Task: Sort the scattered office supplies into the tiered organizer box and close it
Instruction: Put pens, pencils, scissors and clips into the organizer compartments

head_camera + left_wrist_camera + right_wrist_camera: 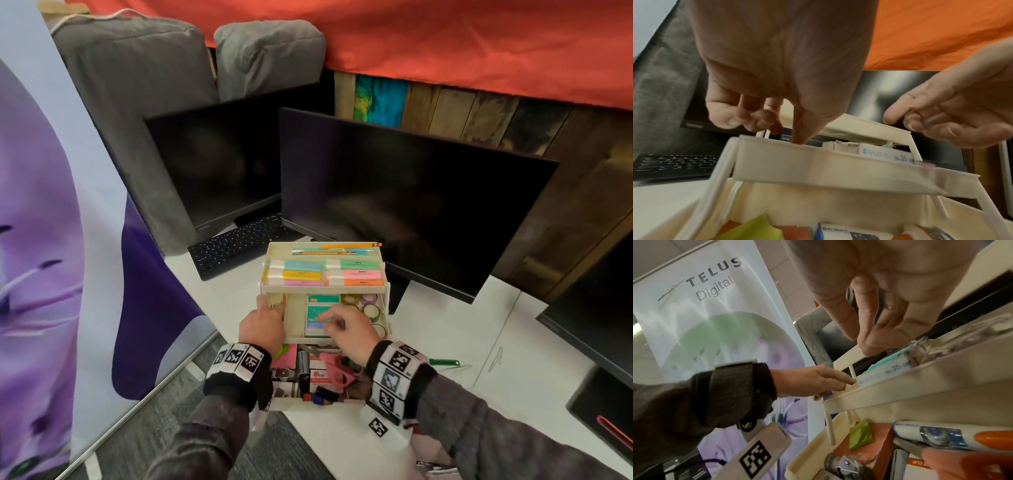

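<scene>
The cream tiered organizer box (384, 265) stands open on the white table. Pencils (346, 246) lie in its top tier and highlighters (298, 272) in the tier below. The middle tray (294, 322) (818, 164) (920, 382) holds a teal staples box (317, 317) (885, 154) (885, 371) and tape rolls (371, 310). My left hand (263, 325) (777, 120) (818, 382) pinches the tray's left end, a finger on the rim. My right hand (346, 325) (941, 116) (879, 337) hovers over the staples box, fingers loosely bent, holding nothing I can see. Pink scissors (337, 368) and sticky notes (286, 358) fill the bottom tier.
Two dark monitors (411, 192) (212, 171) and a black keyboard (236, 250) stand just behind the box. A green clip (443, 362) lies on the table to the right. A purple banner (51, 240) rises at the left. Another dark screen (599, 308) sits at the far right.
</scene>
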